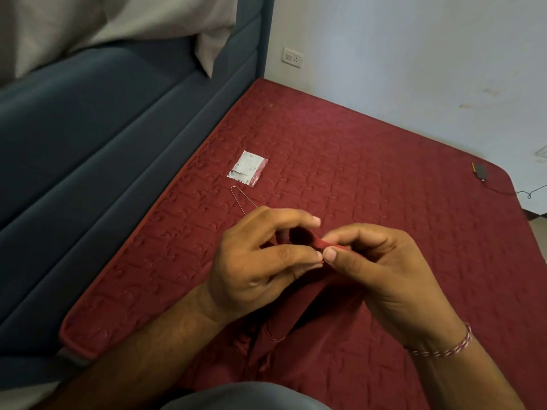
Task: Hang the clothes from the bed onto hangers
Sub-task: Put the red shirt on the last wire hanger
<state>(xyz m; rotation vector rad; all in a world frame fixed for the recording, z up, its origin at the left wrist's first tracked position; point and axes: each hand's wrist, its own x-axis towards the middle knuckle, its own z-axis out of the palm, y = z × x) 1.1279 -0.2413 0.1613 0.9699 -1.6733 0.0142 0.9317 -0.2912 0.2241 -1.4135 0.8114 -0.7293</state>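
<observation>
1. Head view: both hands meet over a dark red quilted mattress [370, 161], w/ a piece of dark red cloth [299, 315] between them.
2. Left hand [260, 258]: fingers curled; thumb & fingertips pinch the cloth's raised edge at approx centre frame. Index finger arches over the top.
3. Right hand [384, 270]: fingers curled too; thumb & index pinch the same cloth fold, thumb tip touching the left hand's fingertips. Red-and-white thread bracelet [444, 347] on the right wrist.
4. Cloth hangs from the pinch down toward the person, rest of it lying bunched on the mattress between the forearms. Colour nearly matches the mattress, so edges are hard to trace. Thin loose thread [273, 335] loops near its lower part.
5. Thin bent wire [239, 199] lies on the mattress just beyond the left hand, its near end hidden behind that hand.
6. Small white-and-red packet [248, 172] lies flat near the wire's far end; print too small to read.
7. Dark blue padded bed frame [88, 161] runs along the mattress's left side; white pillows [88, 25] top left.
8. White wall [414, 54] behind, w/ a wall socket [293, 57] low by the bed frame.
9. Small dark device [481, 171] w/ a cable sits at the mattress's far right edge.
</observation>
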